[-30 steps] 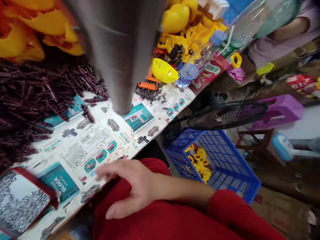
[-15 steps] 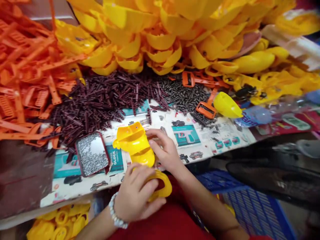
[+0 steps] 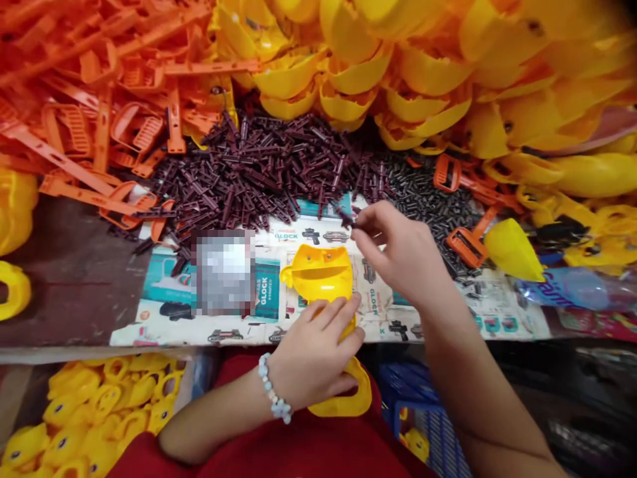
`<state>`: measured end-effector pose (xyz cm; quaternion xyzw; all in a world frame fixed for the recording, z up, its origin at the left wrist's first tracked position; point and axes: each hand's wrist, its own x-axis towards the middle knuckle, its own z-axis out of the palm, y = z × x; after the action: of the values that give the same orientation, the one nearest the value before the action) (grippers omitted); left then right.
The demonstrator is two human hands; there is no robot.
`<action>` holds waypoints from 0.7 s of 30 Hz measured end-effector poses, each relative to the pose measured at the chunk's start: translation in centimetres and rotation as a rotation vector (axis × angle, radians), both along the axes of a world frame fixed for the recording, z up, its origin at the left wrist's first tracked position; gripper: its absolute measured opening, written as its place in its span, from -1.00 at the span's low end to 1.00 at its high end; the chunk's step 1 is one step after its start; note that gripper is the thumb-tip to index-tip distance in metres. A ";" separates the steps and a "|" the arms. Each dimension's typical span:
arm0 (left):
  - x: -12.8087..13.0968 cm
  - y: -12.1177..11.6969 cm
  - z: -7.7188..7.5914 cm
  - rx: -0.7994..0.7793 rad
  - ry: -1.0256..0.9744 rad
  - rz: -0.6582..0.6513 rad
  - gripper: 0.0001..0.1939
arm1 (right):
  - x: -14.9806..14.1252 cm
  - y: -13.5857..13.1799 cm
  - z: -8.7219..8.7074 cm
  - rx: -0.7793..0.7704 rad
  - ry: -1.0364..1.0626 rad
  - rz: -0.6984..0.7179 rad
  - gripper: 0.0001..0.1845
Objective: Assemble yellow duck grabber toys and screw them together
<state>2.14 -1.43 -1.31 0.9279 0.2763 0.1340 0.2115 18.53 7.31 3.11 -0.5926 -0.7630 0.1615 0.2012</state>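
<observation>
Against my red top (image 3: pixel 279 451), I'm wrapping my left hand (image 3: pixel 313 355), a beaded bracelet (image 3: pixel 273 388) on its wrist, around the lower half of a yellow moulded plastic toy-gun shell (image 3: pixel 318 275), gripping it over the table edge with its yellow loop (image 3: pixel 341 398) hanging below. My right hand (image 3: pixel 403 249) is closing thumb and forefinger on a dark maroon plastic pin (image 3: pixel 347 219), just above the shell. Printed Glock toy sheets (image 3: pixel 490 312) are lining the table beside me (a pixelated patch (image 3: pixel 223 272) is hiding whatever lies left of the shell). Beyond them, a heap of maroon pins (image 3: pixel 259 172), dark grey pins (image 3: pixel 423 199), orange plastic frames (image 3: pixel 99 133) and stacked yellow shells (image 3: pixel 398 73) are spreading across the table.
</observation>
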 end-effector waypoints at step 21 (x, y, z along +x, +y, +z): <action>0.7 -0.1 -0.1 0.086 0.028 0.026 -0.42 | -1.7 2.5 0.0 -0.045 -0.223 0.452 -0.92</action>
<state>2.88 -1.50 -1.40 0.9342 0.2855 0.1354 0.1656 16.82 9.85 3.12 -0.4253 -0.8899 0.1531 0.0613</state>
